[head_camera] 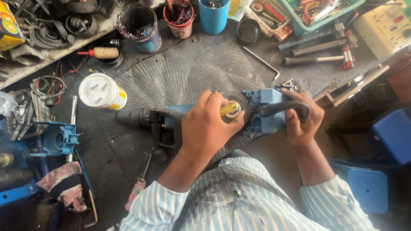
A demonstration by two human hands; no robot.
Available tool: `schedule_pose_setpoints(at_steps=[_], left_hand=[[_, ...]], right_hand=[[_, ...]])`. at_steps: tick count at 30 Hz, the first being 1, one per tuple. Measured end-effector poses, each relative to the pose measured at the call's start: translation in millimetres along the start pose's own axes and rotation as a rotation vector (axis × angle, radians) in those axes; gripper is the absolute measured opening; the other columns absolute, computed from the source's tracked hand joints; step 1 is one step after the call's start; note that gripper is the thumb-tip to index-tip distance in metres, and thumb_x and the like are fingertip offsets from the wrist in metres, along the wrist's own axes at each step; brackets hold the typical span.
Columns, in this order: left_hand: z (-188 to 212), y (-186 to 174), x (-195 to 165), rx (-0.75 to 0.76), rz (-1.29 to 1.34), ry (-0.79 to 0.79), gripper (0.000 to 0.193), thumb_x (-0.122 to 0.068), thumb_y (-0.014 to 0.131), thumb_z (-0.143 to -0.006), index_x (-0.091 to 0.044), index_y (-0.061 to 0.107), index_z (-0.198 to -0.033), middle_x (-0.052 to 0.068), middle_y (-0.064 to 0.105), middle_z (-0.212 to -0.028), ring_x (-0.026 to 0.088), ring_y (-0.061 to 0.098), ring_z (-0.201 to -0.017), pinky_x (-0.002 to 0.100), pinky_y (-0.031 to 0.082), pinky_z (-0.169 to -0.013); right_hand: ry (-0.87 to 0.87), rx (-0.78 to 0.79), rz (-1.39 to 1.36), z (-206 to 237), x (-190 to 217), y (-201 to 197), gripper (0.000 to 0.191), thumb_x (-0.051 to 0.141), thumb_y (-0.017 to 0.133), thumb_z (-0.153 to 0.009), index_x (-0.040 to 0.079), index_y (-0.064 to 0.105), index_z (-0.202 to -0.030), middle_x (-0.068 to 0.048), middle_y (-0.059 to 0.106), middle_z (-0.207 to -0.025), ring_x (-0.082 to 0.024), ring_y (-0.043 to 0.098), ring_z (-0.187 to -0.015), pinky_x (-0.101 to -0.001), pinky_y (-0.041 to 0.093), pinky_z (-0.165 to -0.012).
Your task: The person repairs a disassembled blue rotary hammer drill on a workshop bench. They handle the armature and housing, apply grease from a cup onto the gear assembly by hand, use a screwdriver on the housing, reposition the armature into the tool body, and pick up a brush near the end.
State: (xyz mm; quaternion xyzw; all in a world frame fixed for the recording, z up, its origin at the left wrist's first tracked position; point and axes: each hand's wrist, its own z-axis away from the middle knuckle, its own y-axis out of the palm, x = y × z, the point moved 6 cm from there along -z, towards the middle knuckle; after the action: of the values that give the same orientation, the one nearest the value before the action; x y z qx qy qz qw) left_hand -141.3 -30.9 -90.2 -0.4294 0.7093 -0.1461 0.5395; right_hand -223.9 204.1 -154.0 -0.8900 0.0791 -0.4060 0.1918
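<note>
Hands: left hand point(209, 126) grips yellow translucent screwdriver handle point(230, 108); right hand point(302, 119) clasps blue drill point(265, 113).

Bright daylight, sharp (edges warped)

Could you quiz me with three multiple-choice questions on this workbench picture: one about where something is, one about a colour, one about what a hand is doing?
1. Where is the white tub?
A. left of the drill
B. on the blue stool
C. in the green tray

2. What colour is the drill body?
A. red
B. blue
C. yellow

3. What is the right hand doing?
A. hanging free
B. holding a hammer
C. gripping the drill's black handle

Answers: 1 A, the tub stands on the mat up-left of the drill's nose. 2 B, its housing is blue. 3 C, the fingers wrap the handle while the left hand holds a yellow-handled tool on the drill.
</note>
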Motion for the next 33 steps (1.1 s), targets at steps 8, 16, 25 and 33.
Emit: schedule_pose_setpoints(at_steps=[8, 16, 25, 33], left_hand=[[71.1, -44.3, 75.3, -0.129, 0.119, -0.152, 0.026, -0.028, 0.075, -0.093, -0.007, 0.068, -0.107, 0.011, 0.072, -0.098, 0.029, 0.073, -0.084, 0.039, 0.058, -0.072], [191.1, -109.8, 213.5, -0.154, -0.41, -0.614, 0.026, -0.012, 0.068, -0.094, -0.005, 0.067, -0.119, 0.015, 0.069, -0.11, 0.037, 0.064, -0.107, 0.049, 0.05, -0.094], [195.5, -98.3, 212.1, -0.238, -0.584, -0.49, 0.028, -0.011, 0.072, -0.091, -0.01, 0.069, -0.119, 0.009, 0.071, -0.116, 0.03, 0.063, -0.111, 0.049, 0.046, -0.097], [193.2, -83.7, 212.5, -0.821, 1.016, -0.613, 0.038, -0.009, 0.072, -0.096, -0.013, 0.067, -0.134, 0.007, 0.063, -0.111, 0.012, 0.057, -0.085, 0.027, 0.05, -0.072]], right_hand=[[0.01, -0.099, -0.126, 1.4, -21.5, 8.1, 0.064, 0.052, 0.059, -0.107, -0.01, 0.071, -0.111, -0.012, 0.07, -0.093, -0.017, 0.066, -0.088, -0.0265, 0.051, -0.082], [-0.03, -0.041, -0.268, -16.4, -43.8, 14.3, 0.062, 0.047, 0.063, -0.102, -0.013, 0.071, -0.11, -0.014, 0.07, -0.088, -0.018, 0.067, -0.079, -0.0258, 0.052, -0.075], [-0.041, 0.103, -0.244, -38.4, -48.1, 17.0, 0.077, 0.064, 0.054, -0.098, -0.01, 0.063, -0.117, -0.017, 0.068, -0.098, -0.023, 0.065, -0.087, -0.0299, 0.051, -0.079], [-0.306, 0.212, -0.148, -89.2, 54.6, 18.7, 0.056, 0.05, 0.059, -0.095, 0.0, 0.059, -0.122, -0.017, 0.066, -0.116, -0.033, 0.068, -0.106, -0.0466, 0.055, -0.106]])
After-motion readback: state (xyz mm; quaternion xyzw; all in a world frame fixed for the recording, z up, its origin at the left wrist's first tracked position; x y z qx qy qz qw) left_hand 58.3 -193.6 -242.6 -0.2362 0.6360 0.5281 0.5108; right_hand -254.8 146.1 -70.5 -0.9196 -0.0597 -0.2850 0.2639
